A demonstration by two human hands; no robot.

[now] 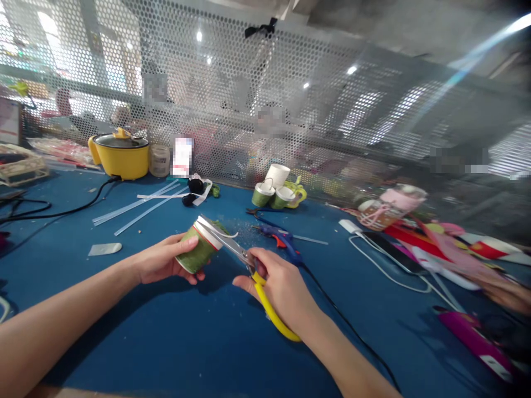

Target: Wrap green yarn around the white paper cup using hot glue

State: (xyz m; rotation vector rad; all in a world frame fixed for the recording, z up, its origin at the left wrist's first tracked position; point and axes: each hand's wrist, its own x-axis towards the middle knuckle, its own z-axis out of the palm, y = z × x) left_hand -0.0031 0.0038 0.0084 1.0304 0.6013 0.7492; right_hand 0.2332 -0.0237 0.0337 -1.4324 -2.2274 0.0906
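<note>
My left hand [172, 258] is closed around a small paper cup [198, 250] wrapped in green, its white rim tilted up toward the right. In my right hand [286, 282] is a pair of scissors [232, 243] with yellow handles, my fingers in the loops. The blades lie at the cup's white rim, where a thin white strip curls away. How far the blades are apart I cannot tell. Behind the blades is some green stuff, partly hidden. Just beyond my right hand lies a blue glue gun [286, 241] with a red trigger.
Pliers [265, 210] lie behind the glue gun, whose black cord runs toward the front right. Farther back stand several cups [274, 190]. Clear glue sticks [139, 204] and a yellow electric pot [120, 157] are at left. A phone [392, 251], ribbons and a purple tool [475, 337] lie right.
</note>
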